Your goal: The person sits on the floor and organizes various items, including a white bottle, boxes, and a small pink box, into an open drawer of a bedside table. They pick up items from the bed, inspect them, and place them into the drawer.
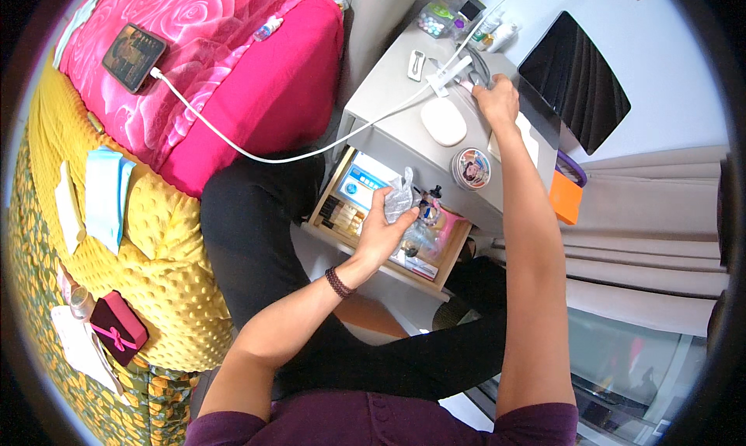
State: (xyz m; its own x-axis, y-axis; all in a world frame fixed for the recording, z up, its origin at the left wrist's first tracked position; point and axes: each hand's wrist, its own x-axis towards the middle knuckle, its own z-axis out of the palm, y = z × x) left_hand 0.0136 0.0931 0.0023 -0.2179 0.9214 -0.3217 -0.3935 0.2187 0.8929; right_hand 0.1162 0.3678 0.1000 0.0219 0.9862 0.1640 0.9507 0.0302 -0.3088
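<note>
My left hand (382, 227) grips a crumpled silvery-grey bag (400, 200) above the pulled-out drawer (402, 278). In that drawer lie a blue-and-white box (362, 184), several small gold-coloured vials (344, 216), a small ornamental bottle (430, 213) and clear and pink plastic packaging (434, 236). On top of the grey bedside cabinet (379, 90), my right hand (499, 101) reaches to a looped grey cable (479, 67) and a slim pale item at its fingertips. Whether it grips either one cannot be made out. Near it are a white oval case (444, 121) and a round tin (471, 168).
A white charging cable (280, 161) stretches from the cabinet to a phone (134, 57) on the pink bed (280, 96). Bottles (495, 35) crowd the cabinet's back, beside a dark-screened tablet (574, 82). A gift box (119, 329) and blue packets (108, 195) lie at left.
</note>
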